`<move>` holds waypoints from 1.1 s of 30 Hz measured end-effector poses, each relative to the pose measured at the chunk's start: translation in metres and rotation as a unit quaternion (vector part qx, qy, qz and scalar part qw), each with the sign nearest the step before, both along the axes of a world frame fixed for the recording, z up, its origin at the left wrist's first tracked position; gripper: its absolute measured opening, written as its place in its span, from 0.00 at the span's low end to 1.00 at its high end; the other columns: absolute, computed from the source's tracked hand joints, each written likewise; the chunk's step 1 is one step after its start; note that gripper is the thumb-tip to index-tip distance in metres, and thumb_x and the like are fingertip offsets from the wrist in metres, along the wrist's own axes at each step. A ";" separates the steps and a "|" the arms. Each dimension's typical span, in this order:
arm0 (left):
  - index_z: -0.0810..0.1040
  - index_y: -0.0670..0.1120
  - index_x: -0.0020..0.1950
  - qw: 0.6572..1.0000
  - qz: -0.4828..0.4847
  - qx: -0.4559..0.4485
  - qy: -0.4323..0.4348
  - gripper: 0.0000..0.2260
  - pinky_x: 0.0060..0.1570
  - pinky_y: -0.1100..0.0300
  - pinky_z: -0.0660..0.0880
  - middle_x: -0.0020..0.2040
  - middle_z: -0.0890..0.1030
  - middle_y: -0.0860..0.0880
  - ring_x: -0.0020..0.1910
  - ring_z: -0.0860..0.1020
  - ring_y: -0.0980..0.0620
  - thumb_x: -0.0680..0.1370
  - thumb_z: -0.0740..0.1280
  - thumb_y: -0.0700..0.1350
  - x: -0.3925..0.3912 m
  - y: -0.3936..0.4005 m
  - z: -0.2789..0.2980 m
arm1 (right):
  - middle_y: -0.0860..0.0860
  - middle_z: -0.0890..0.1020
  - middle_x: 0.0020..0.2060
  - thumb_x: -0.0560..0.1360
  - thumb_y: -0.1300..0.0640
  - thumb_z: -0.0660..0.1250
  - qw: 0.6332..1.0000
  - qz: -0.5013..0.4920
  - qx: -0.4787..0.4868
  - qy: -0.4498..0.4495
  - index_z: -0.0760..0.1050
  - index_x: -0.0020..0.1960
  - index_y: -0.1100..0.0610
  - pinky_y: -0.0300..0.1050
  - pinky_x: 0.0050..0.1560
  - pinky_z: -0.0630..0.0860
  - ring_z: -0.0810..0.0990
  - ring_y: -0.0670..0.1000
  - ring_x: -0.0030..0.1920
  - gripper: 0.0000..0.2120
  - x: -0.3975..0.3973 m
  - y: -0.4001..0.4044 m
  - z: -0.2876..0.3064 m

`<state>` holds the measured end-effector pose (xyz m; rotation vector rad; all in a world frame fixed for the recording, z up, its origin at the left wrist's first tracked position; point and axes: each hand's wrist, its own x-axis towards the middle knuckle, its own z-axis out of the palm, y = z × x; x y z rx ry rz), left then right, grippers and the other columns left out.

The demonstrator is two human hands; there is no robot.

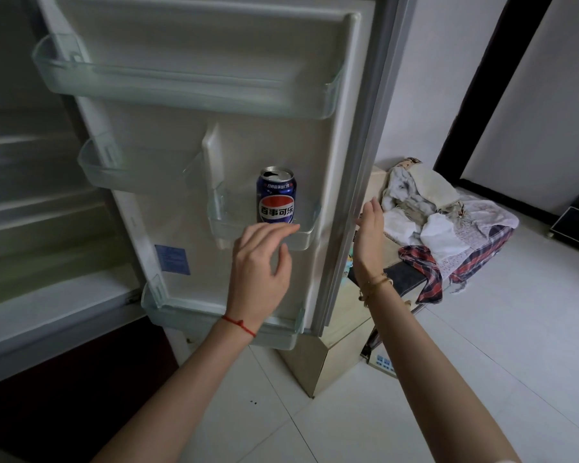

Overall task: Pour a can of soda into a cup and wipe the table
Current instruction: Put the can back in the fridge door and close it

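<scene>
L hand (259, 262) fingers spread below soda can (276, 195); R hand (370, 235) flat, empty.

1. The soda can (276, 195) is seen to be glossy printed metal with a bare silvery top.
2. The door bin (301, 230) holding it is made of clear, smooth plastic.
3. The fridge door (181, 135) liner is formed of matt white plastic.
4. The floor (502, 329) is laid with smooth, slightly shiny white tiles.
5. The clothes pile (448, 225) is made of soft, crumpled cloth.

Open fridge door (188, 135), heaped cloths (448, 225) on a box (345, 345).
</scene>
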<state>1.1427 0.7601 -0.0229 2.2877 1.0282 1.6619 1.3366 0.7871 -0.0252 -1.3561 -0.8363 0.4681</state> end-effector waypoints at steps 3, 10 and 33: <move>0.78 0.44 0.67 0.997 0.013 -0.057 0.045 0.19 0.66 0.52 0.70 0.63 0.81 0.51 0.63 0.73 0.51 0.76 0.67 0.35 0.009 -0.011 -0.009 | 0.50 0.61 0.79 0.83 0.40 0.47 1.000 0.030 0.004 0.001 0.56 0.80 0.55 0.55 0.79 0.56 0.60 0.49 0.78 0.30 0.002 0.001 0.006; 0.73 0.45 0.72 0.992 0.034 -0.085 0.085 0.23 0.68 0.57 0.64 0.69 0.76 0.51 0.66 0.69 0.51 0.77 0.66 0.37 0.020 -0.020 -0.015 | 0.58 0.76 0.67 0.84 0.43 0.48 0.998 0.059 -0.006 0.025 0.71 0.71 0.60 0.56 0.74 0.65 0.73 0.55 0.70 0.27 0.004 -0.001 0.016; 0.69 0.41 0.74 0.992 0.065 -0.078 0.078 0.26 0.70 0.49 0.67 0.73 0.72 0.47 0.69 0.69 0.46 0.76 0.61 0.31 -0.026 -0.085 -0.029 | 0.51 0.64 0.77 0.83 0.43 0.49 0.998 0.049 0.042 -0.027 0.59 0.79 0.57 0.52 0.79 0.57 0.62 0.48 0.77 0.29 -0.041 -0.085 -0.005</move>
